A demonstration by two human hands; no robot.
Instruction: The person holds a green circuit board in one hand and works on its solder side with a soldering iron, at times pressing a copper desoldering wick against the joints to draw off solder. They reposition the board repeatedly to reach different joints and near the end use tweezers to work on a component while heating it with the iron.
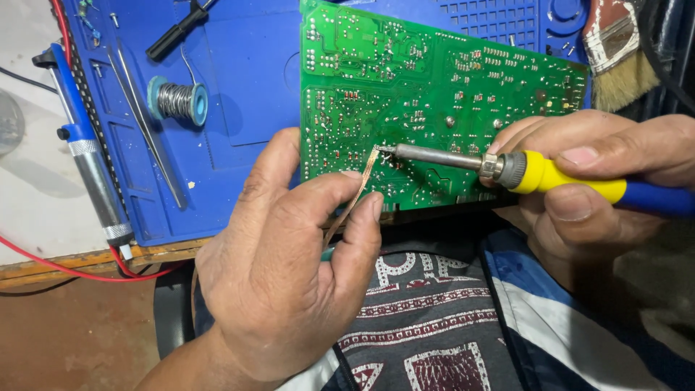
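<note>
A green circuit board (405,87) lies tilted over the near edge of a blue work mat (239,94), solder side up. My left hand (289,268) pinches a thin copper braid strip (360,192) between thumb and forefinger, its upper end laid on the board. My right hand (601,181) grips a soldering iron (550,174) with a yellow and blue handle. The iron's metal tip presses on the braid's end near the board's lower middle.
On the mat lie a spool of solder wire (177,100), tweezers (148,123) and a black tool (177,29). A blue and silver desoldering pump (87,145) rests at the mat's left edge. A brush (619,58) sits at top right. Red wires (72,268) cross the wooden table edge.
</note>
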